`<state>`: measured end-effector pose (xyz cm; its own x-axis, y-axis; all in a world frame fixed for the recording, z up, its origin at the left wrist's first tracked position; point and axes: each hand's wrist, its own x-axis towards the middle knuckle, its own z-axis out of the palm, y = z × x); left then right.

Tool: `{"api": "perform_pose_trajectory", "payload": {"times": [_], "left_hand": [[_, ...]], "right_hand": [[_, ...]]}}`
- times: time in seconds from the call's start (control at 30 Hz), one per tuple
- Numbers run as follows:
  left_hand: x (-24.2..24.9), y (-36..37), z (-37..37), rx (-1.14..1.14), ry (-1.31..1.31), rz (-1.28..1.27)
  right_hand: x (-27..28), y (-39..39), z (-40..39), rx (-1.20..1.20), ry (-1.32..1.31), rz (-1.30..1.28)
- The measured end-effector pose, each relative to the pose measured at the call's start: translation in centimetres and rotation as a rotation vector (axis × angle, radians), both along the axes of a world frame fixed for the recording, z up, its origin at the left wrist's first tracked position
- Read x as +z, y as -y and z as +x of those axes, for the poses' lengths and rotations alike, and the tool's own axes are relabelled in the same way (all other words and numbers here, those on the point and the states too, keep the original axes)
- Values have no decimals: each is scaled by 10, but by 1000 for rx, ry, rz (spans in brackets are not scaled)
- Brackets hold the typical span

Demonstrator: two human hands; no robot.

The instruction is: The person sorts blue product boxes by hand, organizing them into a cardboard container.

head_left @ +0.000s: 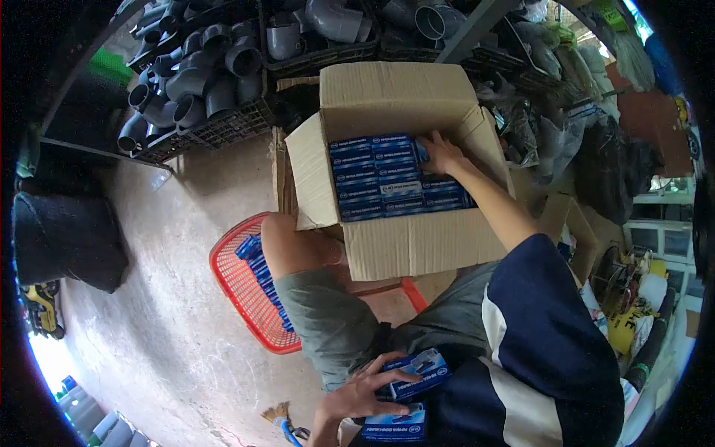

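Observation:
My right hand [445,156] reaches into an open cardboard carton [406,242], fingers closed around the end of a small blue box [422,153]. Beside it, rows of printed blue boxes [376,175] are stacked tightly inside the carton. Down at my lap, my left hand [361,391] grips two blue boxes, an upper one [428,375] and a lower one [395,425], against my body. On the floor to the left of my leg stands a red plastic basket [231,279], with a row of blue boxes [268,287] in it, partly hidden by my knee.
Black crates [208,134] of grey pipe fittings [190,78] line the back. A dark sack [67,238] stands at the left, and a small brush [277,412] lies on the floor. Another cardboard box [570,223] and plastic bags [540,141] are at the right.

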<state>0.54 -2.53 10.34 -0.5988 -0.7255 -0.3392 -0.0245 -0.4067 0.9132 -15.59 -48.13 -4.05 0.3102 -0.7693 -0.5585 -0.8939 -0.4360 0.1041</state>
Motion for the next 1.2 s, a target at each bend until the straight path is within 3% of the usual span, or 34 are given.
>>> {"api": "perform_pose_trajectory", "payload": {"times": [0.2, 0.3, 0.4, 0.5, 0.6, 0.8, 0.9, 1.0, 1.1, 1.2], "left_hand": [[-11, 4, 6, -30, -64, 27], [-13, 2, 5, -47, -41, 46], [-13, 4, 3, -25, -69, 53], [-9, 7, 4, -41, -24, 64], [-6, 6, 3, 42, -20, 19], [-2, 8, 2, 37, -27, 89], [-3, 6, 2, 70, -55, 56], [-8, 0, 0, 55, -20, 44], [-5, 3, 0, 91, -41, 51], [-5, 1, 0, 124, -53, 44]], "right_hand": [[-13, 18, -30, 398, -119, -88], [-8, 22, -26, 306, -213, 7], [0, 4, -18, 216, -141, -117], [-20, 3, -23, 325, -154, -250], [-19, 4, -25, 76, 81, -119], [1, 3, -33, 166, 201, -40], [9, 0, -30, 315, 65, -181], [29, 6, -25, 306, -216, -112], [4, 14, -60, 408, -58, -255], [-53, 29, -84, 300, 107, -359]]}}
